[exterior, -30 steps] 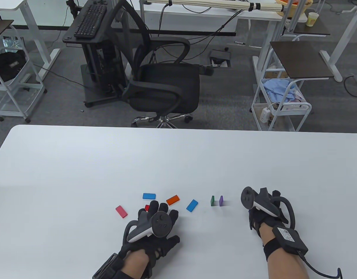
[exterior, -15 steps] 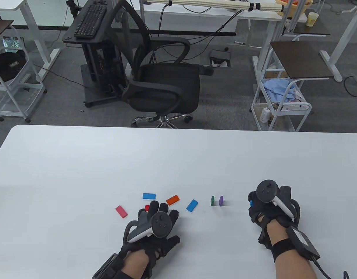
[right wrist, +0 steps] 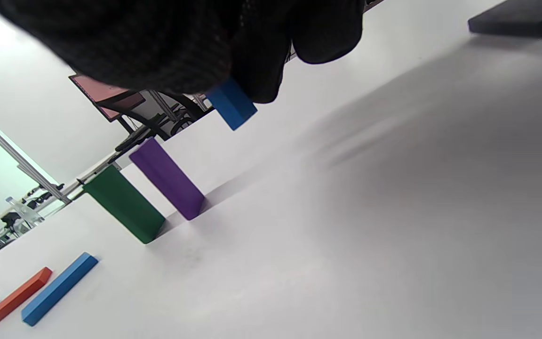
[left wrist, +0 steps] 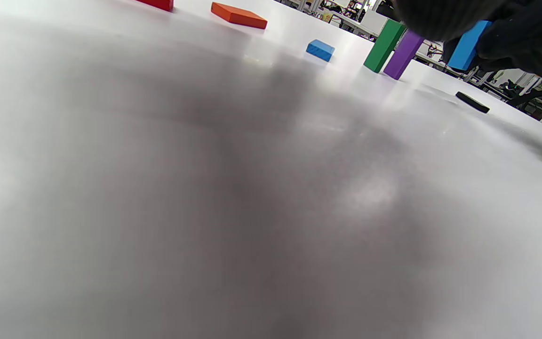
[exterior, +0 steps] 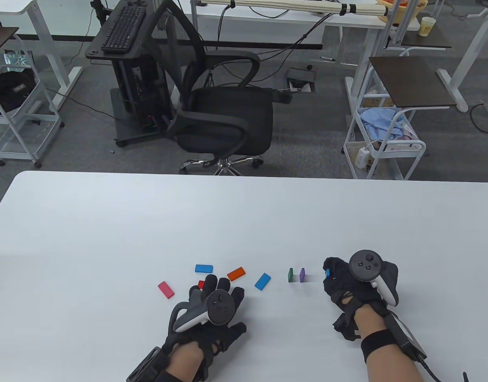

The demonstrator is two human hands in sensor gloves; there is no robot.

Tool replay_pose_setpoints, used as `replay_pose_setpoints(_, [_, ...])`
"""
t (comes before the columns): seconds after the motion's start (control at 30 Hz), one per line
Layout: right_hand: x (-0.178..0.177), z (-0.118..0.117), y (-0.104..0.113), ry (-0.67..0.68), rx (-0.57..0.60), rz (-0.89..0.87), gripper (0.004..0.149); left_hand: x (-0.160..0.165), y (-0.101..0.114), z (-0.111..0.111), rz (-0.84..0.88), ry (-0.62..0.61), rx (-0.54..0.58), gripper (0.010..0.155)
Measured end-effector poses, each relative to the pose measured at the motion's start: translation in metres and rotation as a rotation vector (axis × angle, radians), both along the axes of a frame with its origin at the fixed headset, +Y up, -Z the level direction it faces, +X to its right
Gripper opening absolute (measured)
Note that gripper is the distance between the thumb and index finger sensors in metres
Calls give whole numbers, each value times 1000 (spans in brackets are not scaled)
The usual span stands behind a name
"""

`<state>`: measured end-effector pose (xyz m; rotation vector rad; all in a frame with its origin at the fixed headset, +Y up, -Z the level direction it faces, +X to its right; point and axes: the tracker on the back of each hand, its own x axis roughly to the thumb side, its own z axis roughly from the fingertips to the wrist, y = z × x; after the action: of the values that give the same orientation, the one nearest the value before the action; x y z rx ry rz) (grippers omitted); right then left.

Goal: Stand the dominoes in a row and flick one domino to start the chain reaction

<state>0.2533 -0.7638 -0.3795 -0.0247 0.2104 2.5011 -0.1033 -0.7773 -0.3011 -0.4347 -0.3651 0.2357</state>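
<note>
Right hand (exterior: 357,280) pinches a small blue wooden domino (right wrist: 231,104); lowering it carelessly risks toppling the upright purple wooden domino (exterior: 302,275) just beside its fingertips.

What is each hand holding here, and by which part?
The right hand pinches a blue domino by its upper end, lower end free above the table. The left hand holds nothing.

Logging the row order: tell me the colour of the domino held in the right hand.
Blue. The held domino, pinched by the right hand, shows best in the right wrist view.
</note>
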Motion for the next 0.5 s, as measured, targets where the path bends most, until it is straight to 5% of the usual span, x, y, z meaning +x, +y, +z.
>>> replay_pose_setpoints(0.5, [-9, -16, -25, 37, -34, -93, 54, 0, 0, 0, 1, -5, -4, 81])
